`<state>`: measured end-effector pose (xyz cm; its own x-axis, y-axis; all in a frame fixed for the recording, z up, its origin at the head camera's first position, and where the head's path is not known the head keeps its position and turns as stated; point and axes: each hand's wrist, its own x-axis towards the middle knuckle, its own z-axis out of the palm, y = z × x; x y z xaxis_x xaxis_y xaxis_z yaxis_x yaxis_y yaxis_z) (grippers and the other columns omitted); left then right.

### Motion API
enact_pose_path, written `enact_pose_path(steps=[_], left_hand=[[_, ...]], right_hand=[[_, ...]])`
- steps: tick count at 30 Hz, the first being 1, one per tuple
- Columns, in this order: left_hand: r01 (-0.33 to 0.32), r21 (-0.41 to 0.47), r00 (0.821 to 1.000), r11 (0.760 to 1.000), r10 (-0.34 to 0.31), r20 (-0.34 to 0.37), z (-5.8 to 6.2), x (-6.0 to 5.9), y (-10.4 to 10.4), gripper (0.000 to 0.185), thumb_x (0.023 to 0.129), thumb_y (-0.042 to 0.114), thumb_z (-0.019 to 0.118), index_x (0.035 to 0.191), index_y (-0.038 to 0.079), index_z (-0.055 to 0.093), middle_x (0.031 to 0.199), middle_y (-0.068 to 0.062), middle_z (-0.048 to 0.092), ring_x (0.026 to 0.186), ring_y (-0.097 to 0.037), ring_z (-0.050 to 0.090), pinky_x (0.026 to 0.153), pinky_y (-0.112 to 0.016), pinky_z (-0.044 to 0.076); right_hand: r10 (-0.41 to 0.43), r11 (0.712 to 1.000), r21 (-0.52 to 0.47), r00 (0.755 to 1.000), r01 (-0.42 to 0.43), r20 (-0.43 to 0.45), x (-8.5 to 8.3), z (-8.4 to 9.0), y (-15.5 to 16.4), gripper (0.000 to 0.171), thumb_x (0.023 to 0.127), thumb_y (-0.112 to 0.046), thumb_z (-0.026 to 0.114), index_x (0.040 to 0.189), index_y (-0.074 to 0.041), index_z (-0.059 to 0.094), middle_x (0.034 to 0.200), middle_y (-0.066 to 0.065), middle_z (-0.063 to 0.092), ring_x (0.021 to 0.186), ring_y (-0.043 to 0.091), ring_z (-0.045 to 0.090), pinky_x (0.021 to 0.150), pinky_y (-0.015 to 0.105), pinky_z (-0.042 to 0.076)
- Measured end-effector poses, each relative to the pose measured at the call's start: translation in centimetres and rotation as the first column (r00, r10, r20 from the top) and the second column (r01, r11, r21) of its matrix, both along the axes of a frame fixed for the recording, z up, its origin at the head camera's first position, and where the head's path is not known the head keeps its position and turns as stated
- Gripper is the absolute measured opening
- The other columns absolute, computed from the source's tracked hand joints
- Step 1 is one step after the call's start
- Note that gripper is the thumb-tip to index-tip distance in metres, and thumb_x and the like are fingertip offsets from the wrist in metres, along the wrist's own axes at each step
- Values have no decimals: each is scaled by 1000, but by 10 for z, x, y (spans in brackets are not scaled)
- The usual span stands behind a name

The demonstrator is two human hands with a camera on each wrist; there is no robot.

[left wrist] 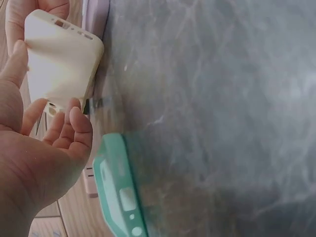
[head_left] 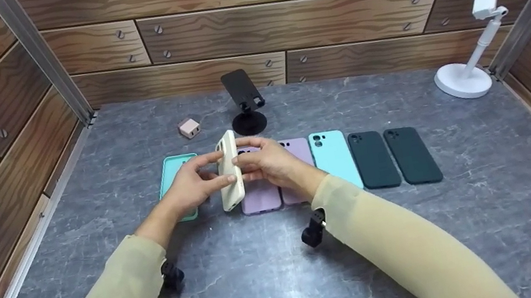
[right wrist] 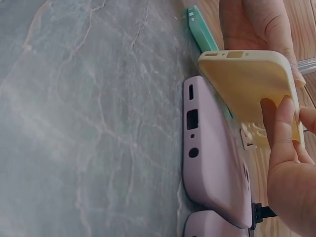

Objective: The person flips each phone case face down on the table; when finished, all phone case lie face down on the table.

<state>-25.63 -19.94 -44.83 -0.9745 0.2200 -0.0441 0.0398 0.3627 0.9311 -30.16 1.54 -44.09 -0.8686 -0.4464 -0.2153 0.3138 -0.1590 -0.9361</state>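
The grey marbled bench (head_left: 417, 231), walled in by wood-look panels, carries a row of phone cases laid flat across its middle, apparently sorted by colour: a green case (head_left: 169, 175) nearest the left edge, two lilac cases (head_left: 293, 152), a light blue case (head_left: 333, 157) and two dark cases (head_left: 394, 156) toward the right. A white stand (head_left: 467, 74) sits at the far right corner, a black stand (head_left: 246, 101) and a small pink plug (head_left: 189, 128) by the far edge. Above the row, both hands grip a cream case (head_left: 229, 170) on edge: the left hand (head_left: 191, 184) clasps one side, the right hand (head_left: 268, 164) pinches the other, which keeps it upright and steady, off the bench.
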Motion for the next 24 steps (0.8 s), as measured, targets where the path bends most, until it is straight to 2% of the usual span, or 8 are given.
enact_pose_path(steps=[3, 5, 7, 9, 15, 20, 24], left_hand=[[-32, 5, 999, 999, 32, 6, 3, -1, -3, 69, 94, 27, 85, 155, 14, 56, 152, -12, 54, 105, -27, 66, 67, -36, 54], [-55, 27, 998, 998, 54, 14, 3, -2, -5, 69, 94, 26, 84, 155, 12, 56, 152, -16, 54, 114, -31, 66, 79, -40, 59], [-73, 65, 997, 995, 71, 34, 2, -4, -8, 69, 95, 26, 84, 156, 10, 55, 152, -20, 53, 124, -36, 63, 92, -44, 59], [-84, 78, 995, 993, 80, 57, 2, -5, -10, 69, 96, 28, 82, 156, 10, 54, 149, -21, 56, 124, -36, 64, 96, -45, 58], [-119, 59, 990, 991, 114, 80, 0, -8, -11, 64, 98, 27, 80, 155, 11, 56, 133, -19, 66, 108, -25, 66, 83, -37, 55], [-164, 36, 985, 986, 163, 52, -2, -13, -9, 61, 97, 20, 80, 153, 9, 57, 127, -19, 65, 112, -26, 62, 90, -39, 59], [-202, -1, 979, 979, 202, 42, -1, -14, -9, 60, 97, 18, 80, 153, 10, 58, 127, -18, 64, 115, -28, 61, 91, -39, 59]], right_hand=[[-11, 1000, -22, 1000, 11, -2, 1, 2, 1, 53, 96, 7, 68, 147, -4, 59, 110, 21, 76, 86, 24, 77, 69, 29, 62], [-17, 999, -43, 1000, 16, -1, 1, 4, 0, 55, 96, 8, 68, 148, -4, 57, 110, 21, 76, 86, 25, 77, 70, 30, 63], [-18, 998, -63, 1000, 18, 2, 3, 5, 0, 56, 96, 9, 67, 150, -4, 56, 110, 22, 75, 86, 25, 77, 71, 30, 63], [-14, 996, -83, 1000, 14, 3, 4, 6, -1, 57, 96, 9, 66, 151, -4, 55, 111, 22, 75, 86, 26, 77, 71, 30, 63], [-2, 995, -104, 1000, 3, 2, 7, 4, 0, 55, 97, 8, 66, 150, -4, 56, 116, 23, 74, 89, 27, 77, 74, 32, 64], [-29, 999, -45, 999, 28, -20, 9, 2, 1, 53, 97, 9, 69, 148, -3, 59, 106, 16, 75, 84, 25, 76, 72, 33, 64], [-62, 998, 27, 997, 63, -48, 10, 2, -1, 59, 95, 10, 72, 150, -5, 57, 99, 12, 73, 78, 21, 75, 70, 32, 64]])
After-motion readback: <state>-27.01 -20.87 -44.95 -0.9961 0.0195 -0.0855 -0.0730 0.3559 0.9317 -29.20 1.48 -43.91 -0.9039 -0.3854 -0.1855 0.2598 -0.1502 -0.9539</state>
